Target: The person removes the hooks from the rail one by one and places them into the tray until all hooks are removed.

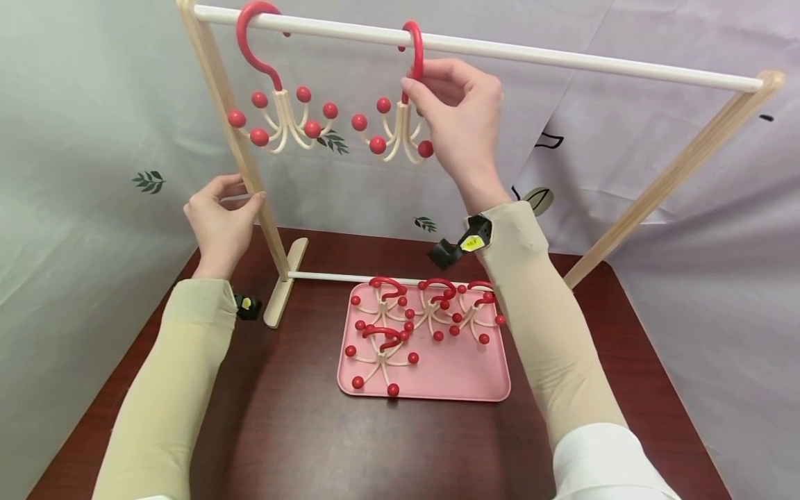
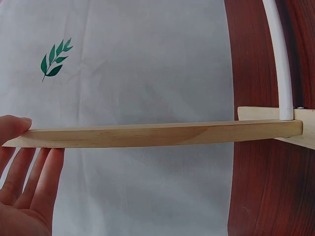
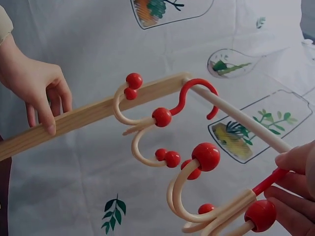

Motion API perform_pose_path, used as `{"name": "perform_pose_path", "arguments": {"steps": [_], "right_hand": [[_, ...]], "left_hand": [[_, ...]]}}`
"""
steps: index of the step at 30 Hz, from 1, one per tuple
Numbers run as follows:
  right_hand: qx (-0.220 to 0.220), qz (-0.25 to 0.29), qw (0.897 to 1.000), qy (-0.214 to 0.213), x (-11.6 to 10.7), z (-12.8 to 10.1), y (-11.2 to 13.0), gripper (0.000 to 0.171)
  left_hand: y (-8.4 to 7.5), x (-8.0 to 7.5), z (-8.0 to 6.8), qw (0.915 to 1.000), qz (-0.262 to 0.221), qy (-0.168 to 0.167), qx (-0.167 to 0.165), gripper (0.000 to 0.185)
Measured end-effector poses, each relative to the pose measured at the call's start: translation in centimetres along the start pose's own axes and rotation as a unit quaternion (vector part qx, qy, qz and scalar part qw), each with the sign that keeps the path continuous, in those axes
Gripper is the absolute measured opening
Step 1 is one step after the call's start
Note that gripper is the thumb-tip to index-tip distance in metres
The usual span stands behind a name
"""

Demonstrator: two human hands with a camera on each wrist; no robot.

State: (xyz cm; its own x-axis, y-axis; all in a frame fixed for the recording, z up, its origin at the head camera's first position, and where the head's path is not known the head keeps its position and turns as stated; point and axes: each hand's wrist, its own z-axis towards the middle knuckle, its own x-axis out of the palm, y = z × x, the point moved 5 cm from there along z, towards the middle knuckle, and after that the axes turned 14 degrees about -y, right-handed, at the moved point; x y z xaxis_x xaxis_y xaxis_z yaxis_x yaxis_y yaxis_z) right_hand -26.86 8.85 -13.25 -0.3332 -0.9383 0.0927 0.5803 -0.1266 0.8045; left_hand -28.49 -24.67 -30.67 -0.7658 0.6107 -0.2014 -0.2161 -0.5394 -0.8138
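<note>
My right hand pinches the red stem of a multi-arm hanger between thumb and fingers. This hanger's red hook loops over the white top rod of a wooden rack. Its pale curved arms end in red balls, some hidden behind my hand. A second hanger of the same kind hangs on the rod farther left, no hand on it. Low on the left side, my left hand grips the rack's wooden post, thumb on one side and fingers on the other.
On the dark red table lies a pink tray with several more hangers in it. The rack's right post leans outward in view, and a white lower rod runs behind the tray. Patterned cloth hangs behind.
</note>
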Motion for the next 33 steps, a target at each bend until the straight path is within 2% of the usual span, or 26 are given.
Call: {"name": "perform_pose_path", "arguments": {"steps": [9,17,22,33], "right_hand": [[-0.037,0.032,0.999,-0.013,-1.1,0.5,0.2,0.012],[-0.047,0.081,0.995,-0.03,-2.8,0.4,1.5,0.008],[-0.061,0.08,0.994,-0.031,-4.1,-0.3,2.3,0.009],[-0.04,0.088,0.995,-0.037,-6.3,-1.9,1.9,0.012]], "left_hand": [[0.1,-0.1,0.0,1.0,0.004,-0.002,0.001,0.036],[0.0,-0.1,-0.1,1.0,-0.001,-0.002,0.001,0.035],[0.0,-0.1,0.0,1.0,-0.001,-0.002,0.002,0.035],[0.2,-0.2,0.1,1.0,-0.002,-0.002,-0.001,0.036]]}}
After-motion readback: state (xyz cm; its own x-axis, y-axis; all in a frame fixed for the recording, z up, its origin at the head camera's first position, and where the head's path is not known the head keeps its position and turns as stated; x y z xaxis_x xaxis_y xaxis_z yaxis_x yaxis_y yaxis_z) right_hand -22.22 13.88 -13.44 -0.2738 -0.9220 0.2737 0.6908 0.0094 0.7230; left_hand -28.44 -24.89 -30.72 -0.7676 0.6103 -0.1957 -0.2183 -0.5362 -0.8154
